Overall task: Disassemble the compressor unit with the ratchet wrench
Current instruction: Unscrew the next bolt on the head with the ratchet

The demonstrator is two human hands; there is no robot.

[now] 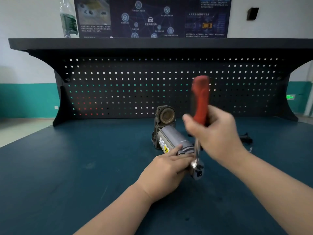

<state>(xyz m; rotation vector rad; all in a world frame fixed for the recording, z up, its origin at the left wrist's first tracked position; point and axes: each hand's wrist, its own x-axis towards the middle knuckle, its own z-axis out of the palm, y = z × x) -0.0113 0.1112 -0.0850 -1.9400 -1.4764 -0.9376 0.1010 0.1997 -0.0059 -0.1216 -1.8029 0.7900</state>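
Dark blue worktop [67, 167] runs back to a black pegboard [152, 85], and the compressor [171, 138] lies just before that board. At the compressor's near end, the left hand [166, 172] wraps its body. Above it, the right hand [215, 133] grips the ratchet wrench [199, 106] by its red handle, head down at that end.

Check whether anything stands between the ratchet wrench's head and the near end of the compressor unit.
Nothing visible does. The ratchet wrench head sits right at the near end of the compressor unit, which the left hand holds; the right hand grips the red handle above.
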